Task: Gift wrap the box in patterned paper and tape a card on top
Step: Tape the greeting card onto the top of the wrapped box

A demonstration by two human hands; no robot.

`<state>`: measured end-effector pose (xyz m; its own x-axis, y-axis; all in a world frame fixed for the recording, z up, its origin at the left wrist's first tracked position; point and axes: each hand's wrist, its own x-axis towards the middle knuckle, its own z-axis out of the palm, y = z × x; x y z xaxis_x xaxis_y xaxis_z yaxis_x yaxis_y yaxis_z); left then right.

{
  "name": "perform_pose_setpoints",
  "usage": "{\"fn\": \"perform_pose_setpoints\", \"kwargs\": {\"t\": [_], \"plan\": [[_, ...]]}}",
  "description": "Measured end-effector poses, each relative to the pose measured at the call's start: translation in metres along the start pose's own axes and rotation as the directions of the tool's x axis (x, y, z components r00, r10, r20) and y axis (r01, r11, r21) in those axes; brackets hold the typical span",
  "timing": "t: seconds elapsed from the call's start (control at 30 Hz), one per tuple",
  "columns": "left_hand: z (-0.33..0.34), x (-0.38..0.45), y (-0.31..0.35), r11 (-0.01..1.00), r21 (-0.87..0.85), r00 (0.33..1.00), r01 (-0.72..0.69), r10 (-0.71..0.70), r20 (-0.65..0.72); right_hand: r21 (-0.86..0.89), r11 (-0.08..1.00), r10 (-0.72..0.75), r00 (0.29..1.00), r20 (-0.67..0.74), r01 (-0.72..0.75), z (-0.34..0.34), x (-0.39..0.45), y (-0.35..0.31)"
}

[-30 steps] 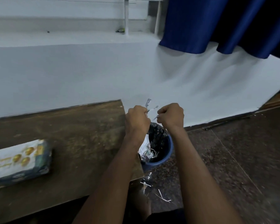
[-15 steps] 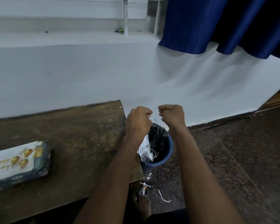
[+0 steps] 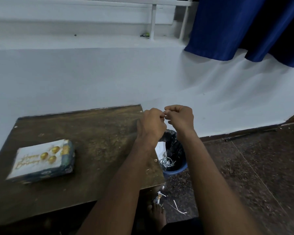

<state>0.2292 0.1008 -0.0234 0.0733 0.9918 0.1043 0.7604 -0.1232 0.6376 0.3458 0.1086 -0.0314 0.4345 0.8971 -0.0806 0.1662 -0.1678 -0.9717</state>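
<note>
Head view: wrapped box [image 3: 42,161] with birthday card [image 3: 38,158] on top rests on the wooden table [image 3: 98,133], well left of both hands.
Left hand [image 3: 152,124] and right hand [image 3: 180,117] meet fingertip to fingertip above the blue waste bin [image 3: 174,154], fingers curled; whether they pinch a scrap cannot be told. The box looks light and stiff with slick paper; best gripped by its two long sides, clear of the card.
</note>
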Motion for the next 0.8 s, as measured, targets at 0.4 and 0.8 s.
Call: {"fn": "perform_pose_setpoints", "kwargs": {"t": [0.4, 0.8], "plan": [[-0.151, -0.066, -0.090, 0.961, 0.245, 0.988, 0.127, -0.101, -0.114, -0.177, 0.893, -0.318, 0.859, 0.400, 0.413, 0.130, -0.111, -0.038], [-0.254, -0.120, -0.225, 0.856, 0.210, 0.874, 0.472, -0.486, 0.020, -0.195, 0.646, -0.229, 0.432, 0.872, 0.738, 0.183, -0.176, -0.035]]}}
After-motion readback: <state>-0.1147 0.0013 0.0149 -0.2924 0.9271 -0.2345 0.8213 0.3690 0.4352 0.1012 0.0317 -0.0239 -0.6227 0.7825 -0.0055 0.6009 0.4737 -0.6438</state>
